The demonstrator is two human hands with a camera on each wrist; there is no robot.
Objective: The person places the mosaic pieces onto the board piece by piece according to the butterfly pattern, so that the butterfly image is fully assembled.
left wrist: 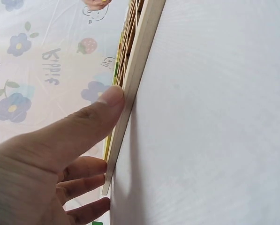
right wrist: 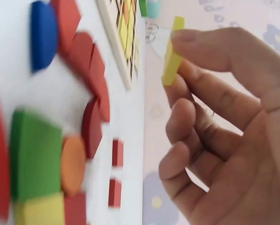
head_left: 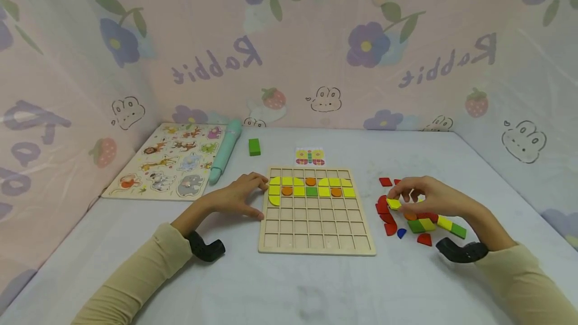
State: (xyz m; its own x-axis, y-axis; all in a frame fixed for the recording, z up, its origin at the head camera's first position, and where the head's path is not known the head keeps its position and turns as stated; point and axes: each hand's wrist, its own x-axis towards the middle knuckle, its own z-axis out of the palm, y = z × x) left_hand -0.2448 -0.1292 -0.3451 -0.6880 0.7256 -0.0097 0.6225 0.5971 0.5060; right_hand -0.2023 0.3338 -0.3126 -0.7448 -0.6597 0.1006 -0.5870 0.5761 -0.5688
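My right hand (head_left: pixel 426 197) pinches a yellow tile (right wrist: pixel 173 51) between thumb and fingertips, up above the loose pieces; its other fingers are bent and hold nothing. My left hand (head_left: pixel 235 195) rests at the left side of the wooden grid board (head_left: pixel 316 242), its thumb on the edge and its fingertips right at the rim. In the board's upper rows lie several yellow tiles (head_left: pixel 323 192), some with a rounded side, along with orange discs (head_left: pixel 310 181) and a green square tile (head_left: pixel 311 191).
Red pieces (head_left: pixel 390 228), a blue piece (head_left: pixel 401 233), green tiles (head_left: pixel 458 230) and others lie loose at the right. Behind the board is a butterfly picture card (head_left: pixel 310 156). A green block (head_left: pixel 254 147), teal stick (head_left: pixel 226 149) and animal puzzle board (head_left: pixel 135 177) are at the back left.
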